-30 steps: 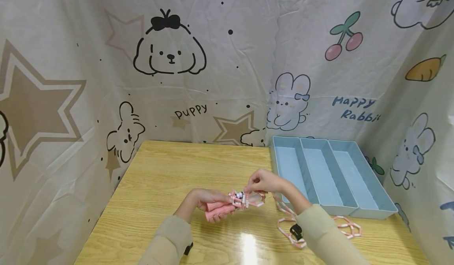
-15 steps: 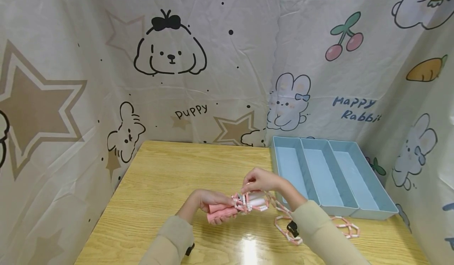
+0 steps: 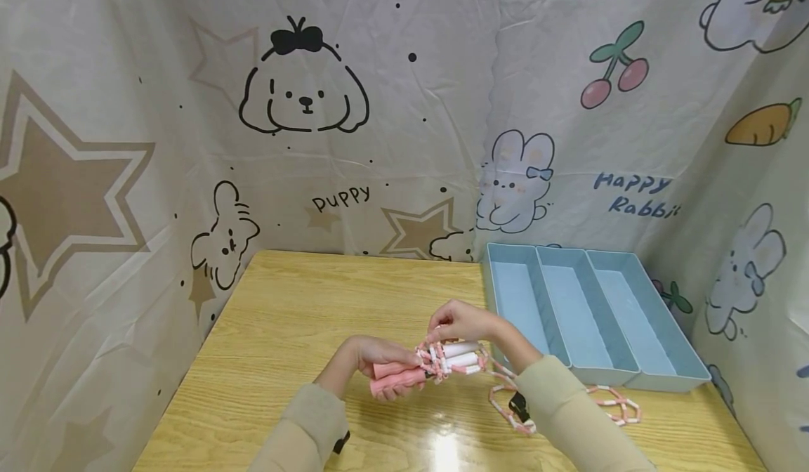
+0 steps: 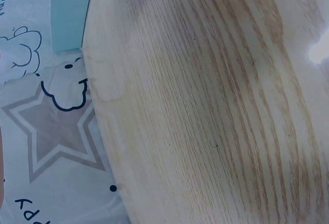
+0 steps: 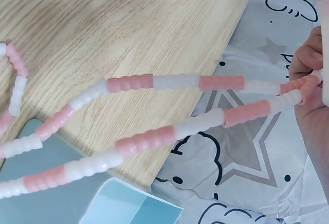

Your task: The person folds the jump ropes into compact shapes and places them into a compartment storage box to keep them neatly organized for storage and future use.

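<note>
A beaded jump rope has two handles [image 3: 398, 382], pink at one end and white at the other. My left hand [image 3: 382, 356] grips the pink parts just above the table. Pink and white beads [image 3: 440, 361] wrap around the middle of the handles. Over this wrap my right hand [image 3: 461, 321] pinches the rope with bent fingers. Two beaded strands [image 5: 146, 139] stretch across the right wrist view. More of the rope lies on the table under my right forearm, partly hidden by the sleeve. The left wrist view shows neither the rope nor its handles.
A light blue tray [image 3: 561, 312] with three long compartments stands at the table's back right, close beside my right forearm. The wooden table [image 3: 303, 296] ends at a printed curtain [image 3: 379, 142] behind and along both sides.
My right hand has shifted slightly left, drawing the beaded rope around the handles. Their white ends now show more plainly. My left hand has barely moved.
</note>
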Available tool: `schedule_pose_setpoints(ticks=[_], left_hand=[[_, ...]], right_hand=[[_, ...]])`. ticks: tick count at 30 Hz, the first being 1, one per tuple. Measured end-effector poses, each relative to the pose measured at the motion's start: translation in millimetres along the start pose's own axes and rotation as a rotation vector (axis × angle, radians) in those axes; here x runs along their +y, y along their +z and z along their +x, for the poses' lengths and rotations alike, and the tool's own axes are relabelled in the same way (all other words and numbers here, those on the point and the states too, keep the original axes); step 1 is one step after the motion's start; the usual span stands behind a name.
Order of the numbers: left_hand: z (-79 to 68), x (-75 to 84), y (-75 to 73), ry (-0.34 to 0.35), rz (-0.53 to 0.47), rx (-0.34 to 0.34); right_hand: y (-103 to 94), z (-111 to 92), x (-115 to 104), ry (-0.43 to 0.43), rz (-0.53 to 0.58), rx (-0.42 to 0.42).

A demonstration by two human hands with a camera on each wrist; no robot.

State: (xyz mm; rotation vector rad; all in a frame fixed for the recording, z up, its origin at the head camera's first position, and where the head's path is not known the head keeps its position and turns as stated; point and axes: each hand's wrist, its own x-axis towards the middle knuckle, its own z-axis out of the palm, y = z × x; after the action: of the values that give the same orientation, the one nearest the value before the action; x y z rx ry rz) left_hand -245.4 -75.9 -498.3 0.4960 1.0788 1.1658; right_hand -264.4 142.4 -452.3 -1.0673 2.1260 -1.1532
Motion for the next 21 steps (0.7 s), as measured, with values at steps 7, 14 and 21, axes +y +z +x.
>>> schedule_pose_setpoints(ticks=[7,14,21], left_hand=[[-1.8,1.1,0.1,-0.003,0.002,-0.013],[-3.0,2.6,3.0,-0.005,0.006,-0.010],[-2.7,2.6,2.6,-0.007,0.011,-0.050]], right_hand=[[1.5,0,4,0.012,0.022,0.007],[2.0,0,11,0.058,0.093,-0.027],[0.7,0,17,0.071,0.134,-0.077]])
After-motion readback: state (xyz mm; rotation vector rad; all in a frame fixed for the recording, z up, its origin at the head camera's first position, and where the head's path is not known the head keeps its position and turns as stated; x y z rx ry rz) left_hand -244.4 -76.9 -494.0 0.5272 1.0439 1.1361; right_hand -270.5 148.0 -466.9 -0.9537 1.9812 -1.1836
